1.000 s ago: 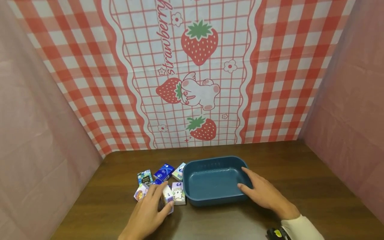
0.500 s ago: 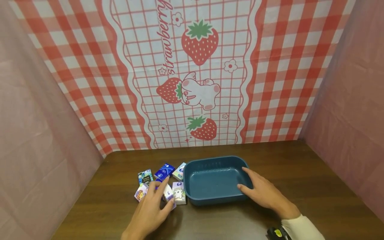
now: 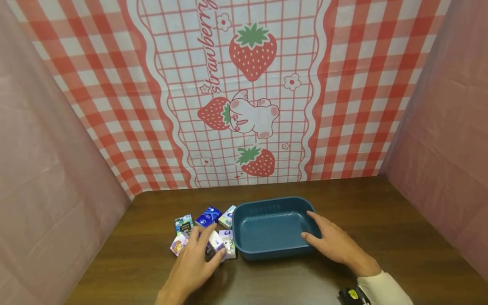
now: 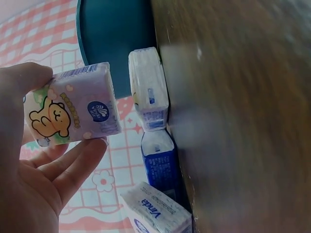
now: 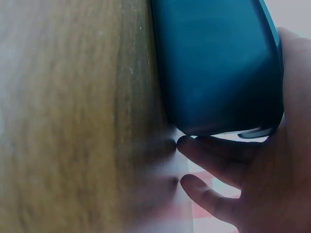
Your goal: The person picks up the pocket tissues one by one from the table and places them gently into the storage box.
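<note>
My left hand pinches a small lilac tissue pack between thumb and fingers. In the left wrist view the pack shows a cartoon bear and hangs above the table. Just under it in the head view lies another lilac tissue pack, partly covered by the held one. To the right stands a dark teal plastic basin with nothing inside. My right hand holds its right end, thumb over the rim and fingers along the outside, as the right wrist view shows.
Several more tissue packs lie left of the basin: a dark blue pack, a green floral pack, a purple pack and a pale pack. A strawberry-print cloth hangs behind the brown wooden table.
My left hand has lifted the lilac tissue pack slightly and shifted it right, towards the basin. My right hand and the basin have stayed put.
</note>
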A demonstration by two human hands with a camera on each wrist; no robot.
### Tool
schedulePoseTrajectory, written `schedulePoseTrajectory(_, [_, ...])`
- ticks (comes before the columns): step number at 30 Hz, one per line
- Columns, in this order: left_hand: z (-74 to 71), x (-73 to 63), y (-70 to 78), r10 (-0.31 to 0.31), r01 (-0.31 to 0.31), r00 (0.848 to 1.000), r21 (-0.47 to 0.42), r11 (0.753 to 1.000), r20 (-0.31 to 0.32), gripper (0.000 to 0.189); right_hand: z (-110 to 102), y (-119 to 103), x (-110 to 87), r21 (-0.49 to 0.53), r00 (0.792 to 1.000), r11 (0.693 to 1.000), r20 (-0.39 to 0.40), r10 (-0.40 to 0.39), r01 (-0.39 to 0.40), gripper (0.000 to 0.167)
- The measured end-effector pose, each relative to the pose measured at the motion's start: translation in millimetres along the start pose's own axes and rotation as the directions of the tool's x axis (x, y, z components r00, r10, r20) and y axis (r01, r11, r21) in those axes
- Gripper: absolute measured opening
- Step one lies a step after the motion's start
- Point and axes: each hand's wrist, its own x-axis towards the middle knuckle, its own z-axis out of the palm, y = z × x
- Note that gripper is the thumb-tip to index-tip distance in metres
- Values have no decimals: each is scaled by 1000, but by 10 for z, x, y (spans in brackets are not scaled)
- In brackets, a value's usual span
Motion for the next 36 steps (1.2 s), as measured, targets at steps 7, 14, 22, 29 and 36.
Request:
schedulePoseTrajectory(7, [2,19,28,15,-16,999,-29,999,-32,68,-4,4,10,3,1000,1000,2,8,-8,77])
schedulePoseTrajectory(14, [55,68,51,39,-46,992,-57,997,-119,67,1,35,12,-1,1000,1000,-6,1,-1,75])
schedulePoseTrajectory(22, [139,139,106,91,-105,982,-80,991,-164,66,-15,50,1,2,1000,1000,-17,-7,7,71])
schedulePoseTrajectory(29, [168,132,153,88,-106,979,-88,991,-185,64,13,52,-1,11,1000,1000,-11,-14,14,70])
schedulePoseTrajectory(36, [186,160,190,112,-134,973,-96,986,-202,65,16,54,4,16,1000,1000,-19,-18,19,70])
